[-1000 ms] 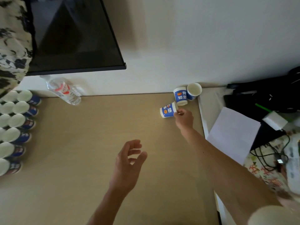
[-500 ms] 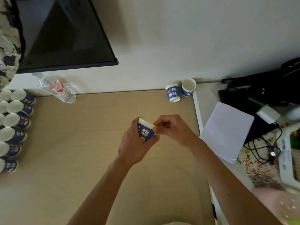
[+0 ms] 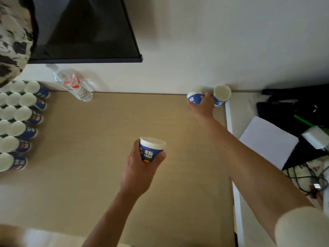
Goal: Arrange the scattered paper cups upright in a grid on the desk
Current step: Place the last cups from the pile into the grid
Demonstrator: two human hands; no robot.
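The left hand [image 3: 140, 168] is gripping a blue-and-white paper cup [image 3: 152, 151] round its lower half, thumb on one side and fingers curled behind. It is holding the cup upright, white rim on top, over the middle of the tan wooden desk [image 3: 89, 157].

The right hand [image 3: 201, 106] is reaching to the desk's far right corner. There its fingers and thumb are curling round a second blue paper cup [image 3: 193, 98] at the foot of the white wall [image 3: 195, 50]; which way up that cup is, I cannot tell. Just beside this hand, to the right, a third paper cup [image 3: 221, 95] is standing upright, its open mouth showing.

Along the desk's left edge, rows of upright paper cups [image 3: 19, 125] are sitting close together in a grid. A clear plastic water bottle [image 3: 73, 84] with a red label is sitting near the wall beside them, under a black flat screen [image 3: 83, 29]. Right of the desk, a white sheet of paper [image 3: 268, 141] is lying on dark clutter near black cables [image 3: 306, 179].
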